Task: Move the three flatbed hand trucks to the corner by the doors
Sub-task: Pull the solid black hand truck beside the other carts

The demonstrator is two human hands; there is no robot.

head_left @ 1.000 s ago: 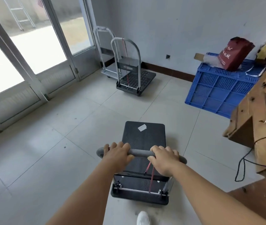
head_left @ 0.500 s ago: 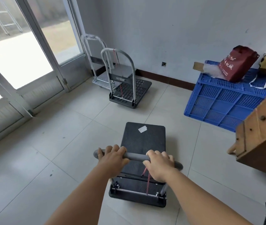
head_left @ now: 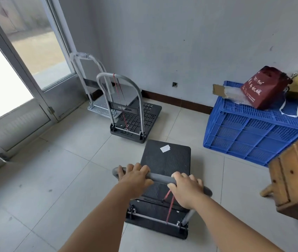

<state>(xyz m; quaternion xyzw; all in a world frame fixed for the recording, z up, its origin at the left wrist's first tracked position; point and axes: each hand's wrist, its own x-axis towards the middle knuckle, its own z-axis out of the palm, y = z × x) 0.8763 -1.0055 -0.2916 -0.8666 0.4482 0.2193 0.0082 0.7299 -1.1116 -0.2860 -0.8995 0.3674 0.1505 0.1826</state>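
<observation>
A black flatbed hand truck [head_left: 166, 159] with a white sticker on its deck stands right in front of me. My left hand [head_left: 134, 176] and my right hand [head_left: 186, 186] both grip its grey handle bar [head_left: 160, 178]. Its front edge is close behind a second black truck [head_left: 137, 120] with a perforated deck and an upright grey handle. A silver truck [head_left: 99, 108] stands beyond that one, in the corner by the glass doors [head_left: 26, 70].
A blue plastic crate [head_left: 253, 135] sits against the wall at right, with a red bag [head_left: 261, 88] and cardboard on top. A wooden piece [head_left: 297, 177] juts in at the right edge. Bare tiled floor spreads to the left.
The truck in my hands has rolled forward toward the corner. The two parked trucks and the blue crate are now much closer in view.
</observation>
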